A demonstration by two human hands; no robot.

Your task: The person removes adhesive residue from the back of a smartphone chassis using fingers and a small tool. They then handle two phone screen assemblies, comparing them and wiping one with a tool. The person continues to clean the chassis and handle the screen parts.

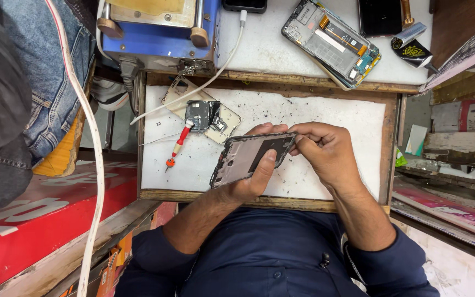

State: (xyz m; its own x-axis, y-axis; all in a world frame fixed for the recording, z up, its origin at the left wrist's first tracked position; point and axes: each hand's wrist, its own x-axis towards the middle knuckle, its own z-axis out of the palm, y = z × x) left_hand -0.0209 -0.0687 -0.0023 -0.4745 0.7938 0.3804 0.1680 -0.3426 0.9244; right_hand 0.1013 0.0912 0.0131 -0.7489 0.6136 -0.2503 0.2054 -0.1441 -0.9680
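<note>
The left hand (248, 184) cradles a grey rectangular metal phone frame (251, 158) tilted above the white work mat (331, 115), thumb steadying its face, so the right hand (325, 151) can pinch its upper corner with closed fingertips.

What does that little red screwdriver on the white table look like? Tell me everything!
The screwdriver is small, with a red and white banded handle and a thin metal tip. It lies slanted on the white mat, tip pointing down-left, its upper end touching the opened phone back. No hand touches it.
</note>
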